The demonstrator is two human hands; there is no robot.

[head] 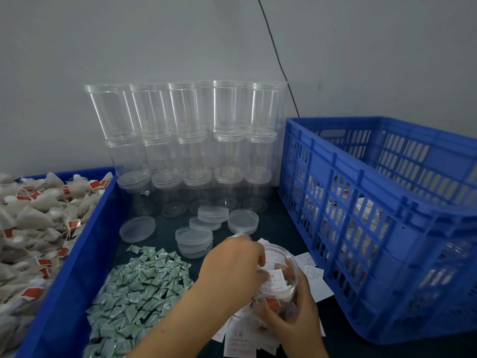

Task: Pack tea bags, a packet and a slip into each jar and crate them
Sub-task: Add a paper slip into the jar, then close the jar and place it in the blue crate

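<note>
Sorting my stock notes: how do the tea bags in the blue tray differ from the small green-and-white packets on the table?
The tea bags are grey-beige, puffy pouches with strings and red tags; the packets are flatter, white with green print, with no strings showing. The tea bags look larger than the packets. The tea bags fill a blue tray on the left; the packets lie loose on the dark table. Both sit in jumbled heaps.

slip print blurred, tray cut off
</note>
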